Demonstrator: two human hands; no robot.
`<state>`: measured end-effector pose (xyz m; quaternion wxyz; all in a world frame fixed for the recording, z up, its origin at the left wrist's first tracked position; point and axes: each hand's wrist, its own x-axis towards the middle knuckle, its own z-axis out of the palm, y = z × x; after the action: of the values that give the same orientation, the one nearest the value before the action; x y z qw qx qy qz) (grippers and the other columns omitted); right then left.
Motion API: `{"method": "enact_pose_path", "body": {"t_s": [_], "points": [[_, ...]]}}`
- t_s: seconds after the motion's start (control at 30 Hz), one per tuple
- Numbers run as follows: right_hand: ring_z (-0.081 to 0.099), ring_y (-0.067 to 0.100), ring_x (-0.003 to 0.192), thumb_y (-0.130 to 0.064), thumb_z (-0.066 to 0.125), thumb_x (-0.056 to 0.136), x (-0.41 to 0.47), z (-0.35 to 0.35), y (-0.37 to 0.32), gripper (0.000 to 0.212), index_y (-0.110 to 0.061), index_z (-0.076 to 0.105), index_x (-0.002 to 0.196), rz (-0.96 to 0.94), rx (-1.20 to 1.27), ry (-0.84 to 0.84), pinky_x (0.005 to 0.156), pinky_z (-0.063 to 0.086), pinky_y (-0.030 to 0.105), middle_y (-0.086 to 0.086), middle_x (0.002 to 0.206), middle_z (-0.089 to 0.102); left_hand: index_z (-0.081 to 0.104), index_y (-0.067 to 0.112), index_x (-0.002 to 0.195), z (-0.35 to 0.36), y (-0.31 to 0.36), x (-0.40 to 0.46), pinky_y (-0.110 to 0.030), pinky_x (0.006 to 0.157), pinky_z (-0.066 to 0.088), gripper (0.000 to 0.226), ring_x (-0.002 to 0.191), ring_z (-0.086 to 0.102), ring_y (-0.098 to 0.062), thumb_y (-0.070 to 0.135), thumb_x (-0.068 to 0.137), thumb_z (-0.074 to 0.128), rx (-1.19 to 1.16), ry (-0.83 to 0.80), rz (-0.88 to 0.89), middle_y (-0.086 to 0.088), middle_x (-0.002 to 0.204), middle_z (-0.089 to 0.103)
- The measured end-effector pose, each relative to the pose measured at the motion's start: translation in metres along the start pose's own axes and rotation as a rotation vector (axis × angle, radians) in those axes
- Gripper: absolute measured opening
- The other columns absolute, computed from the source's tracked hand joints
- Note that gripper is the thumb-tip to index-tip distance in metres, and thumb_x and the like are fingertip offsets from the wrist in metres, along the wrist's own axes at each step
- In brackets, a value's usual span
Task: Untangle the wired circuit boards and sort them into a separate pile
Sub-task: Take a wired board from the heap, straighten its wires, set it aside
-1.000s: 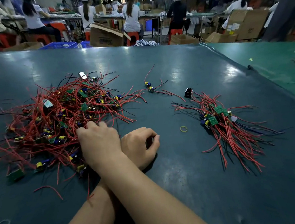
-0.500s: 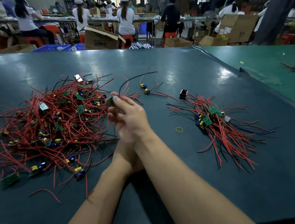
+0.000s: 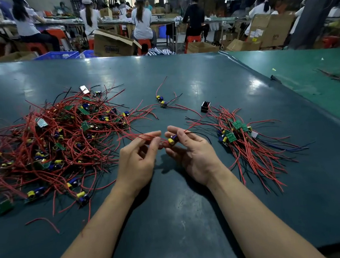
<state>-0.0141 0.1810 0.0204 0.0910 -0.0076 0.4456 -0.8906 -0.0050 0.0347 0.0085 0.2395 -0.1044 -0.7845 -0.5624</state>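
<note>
A big tangled heap of wired circuit boards (image 3: 63,138) with red and black leads covers the left of the dark table (image 3: 193,219). A smaller sorted pile (image 3: 246,140) lies to the right, its wires fanned toward me. Between them, my right hand (image 3: 194,153) pinches one small board with a yellow and blue part (image 3: 172,139) above the table. My left hand (image 3: 136,158) pinches that board's red wires (image 3: 145,136) between thumb and fingers. The two hands sit side by side, palms turned inward.
Two loose boards (image 3: 161,100) lie apart at the table's middle back. A small black component (image 3: 205,106) sits near the sorted pile. A green table (image 3: 304,71) adjoins on the right. Beyond the far edge are seated workers, cardboard boxes (image 3: 112,43) and blue crates.
My arms were crossed, right hand reaching into the heap; it lifted a board out. Now the arms are uncrossed and both hands hold the board and its wires between the piles.
</note>
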Motion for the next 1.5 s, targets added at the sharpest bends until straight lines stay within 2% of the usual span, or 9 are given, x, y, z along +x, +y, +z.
{"method": "enact_pose_path", "body": {"t_s": [0.2, 0.3, 0.43, 0.77, 0.97, 1.13, 1.23, 1.33, 1.5], "points": [[0.069, 0.023, 0.07, -0.017, 0.07, 0.073, 0.0, 0.002, 0.006, 0.018, -0.005, 0.072, 0.086, -0.1, 0.041, 0.153, 0.066, 0.06, 0.029, 0.008, 0.077, 0.071, 0.067, 0.008, 0.095, 0.001, 0.002, -0.002, -0.016, 0.061, 0.051, 0.006, 0.062, 0.068, -0.009, 0.008, 0.094, 0.061, -0.096, 0.094, 0.031, -0.001, 0.083, 0.073], [0.071, 0.02, 0.072, -0.018, 0.067, 0.081, -0.001, 0.001, 0.008, 0.014, -0.008, 0.073, 0.087, -0.108, -0.036, 0.116, 0.063, 0.059, 0.028, 0.009, 0.081, 0.074, 0.064, 0.01, 0.096, 0.002, 0.004, -0.004, -0.019, 0.065, 0.054, 0.009, 0.068, 0.07, -0.012, 0.015, 0.089, 0.066, -0.186, -0.01, -0.031, -0.003, 0.082, 0.074], [0.07, 0.024, 0.085, -0.011, 0.061, 0.092, -0.002, -0.003, 0.011, 0.016, -0.012, 0.077, 0.092, -0.138, -0.126, 0.055, 0.075, 0.059, 0.036, 0.012, 0.092, 0.075, 0.071, 0.014, 0.106, 0.001, 0.003, -0.004, -0.032, 0.073, 0.058, 0.029, 0.078, 0.072, -0.022, 0.019, 0.078, 0.078, -0.146, -0.109, -0.091, -0.006, 0.085, 0.074], [0.07, 0.026, 0.088, -0.008, 0.067, 0.09, -0.005, 0.002, 0.016, 0.015, -0.016, 0.08, 0.088, -0.189, -0.248, 0.131, 0.089, 0.054, 0.045, 0.016, 0.093, 0.075, 0.075, 0.014, 0.091, -0.001, 0.003, -0.004, -0.015, 0.073, 0.053, 0.015, 0.08, 0.071, -0.007, 0.001, 0.085, 0.072, -0.107, -0.088, -0.04, 0.008, 0.086, 0.075], [0.072, 0.019, 0.076, -0.007, 0.069, 0.088, -0.005, 0.002, 0.016, 0.019, -0.01, 0.079, 0.072, -0.273, -0.297, 0.206, 0.058, 0.054, 0.024, 0.006, 0.099, 0.076, 0.07, 0.019, 0.084, -0.004, 0.0, -0.001, -0.026, 0.071, 0.054, 0.012, 0.075, 0.067, -0.011, 0.025, 0.079, 0.062, -0.068, -0.063, -0.113, 0.008, 0.08, 0.071], [0.069, 0.012, 0.06, 0.0, 0.065, 0.09, -0.003, 0.002, 0.02, 0.01, -0.001, 0.075, 0.085, -0.301, -0.359, 0.215, 0.051, 0.05, 0.019, -0.009, 0.087, 0.076, 0.066, 0.025, 0.082, -0.001, -0.003, -0.001, -0.028, 0.062, 0.05, 0.01, 0.066, 0.061, -0.02, 0.025, 0.081, 0.056, -0.023, -0.099, -0.054, 0.007, 0.077, 0.069], [0.068, 0.012, 0.06, -0.001, 0.066, 0.09, -0.001, 0.002, 0.023, 0.012, -0.008, 0.076, 0.088, -0.324, -0.398, 0.242, 0.05, 0.05, 0.02, -0.005, 0.093, 0.077, 0.065, 0.024, 0.086, -0.001, -0.005, -0.001, -0.035, 0.063, 0.05, 0.008, 0.068, 0.062, -0.026, 0.028, 0.084, 0.059, -0.024, -0.134, -0.056, 0.005, 0.08, 0.069], [0.067, 0.012, 0.062, -0.003, 0.066, 0.09, 0.001, 0.002, 0.024, 0.031, -0.022, 0.068, 0.115, -0.314, -0.383, 0.26, 0.052, 0.053, 0.023, 0.005, 0.075, 0.074, 0.062, 0.022, 0.093, -0.001, -0.006, 0.0, -0.027, 0.063, 0.053, 0.011, 0.07, 0.067, -0.016, 0.025, 0.086, 0.07, -0.04, -0.202, -0.047, 0.012, 0.086, 0.072], [0.068, 0.011, 0.062, -0.005, 0.061, 0.094, 0.003, 0.005, 0.024, 0.02, -0.018, 0.069, 0.107, -0.309, -0.355, 0.259, 0.048, 0.052, 0.023, 0.001, 0.077, 0.075, 0.064, 0.023, 0.086, -0.001, -0.006, 0.001, -0.012, 0.057, 0.045, 0.007, 0.062, 0.062, -0.002, 0.026, 0.082, 0.069, -0.05, -0.136, -0.053, 0.014, 0.08, 0.07]]}}
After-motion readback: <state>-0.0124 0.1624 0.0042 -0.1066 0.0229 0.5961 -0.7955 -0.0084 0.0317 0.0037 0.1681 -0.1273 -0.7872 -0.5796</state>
